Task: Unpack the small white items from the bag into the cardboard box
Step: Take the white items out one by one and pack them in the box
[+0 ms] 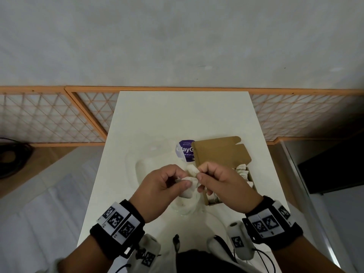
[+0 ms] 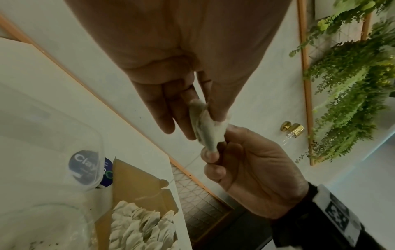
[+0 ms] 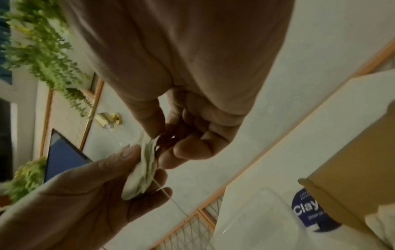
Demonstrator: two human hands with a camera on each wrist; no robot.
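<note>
White items (image 1: 189, 181): small stack being pinched between left hand (image 1: 157, 191) and right hand (image 1: 222, 185), above the table (image 1: 157, 119), just left of the cardboard box (image 1: 222, 152). Judgement: peeling one off cleanly needs the left thumb anchoring the rest. Beyond, box is already holding packed rows; clear bag (image 1: 145, 166) lying left.

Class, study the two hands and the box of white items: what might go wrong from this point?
1. Both hands, left hand and right hand, pinch one clump of white items; pulling them apart might tear one.
2. A thin thread trails from the clump and may snag on a finger.
3. The cardboard box already looks crowded with white items; pushing more in could crush them or spill some onto the table.
</note>
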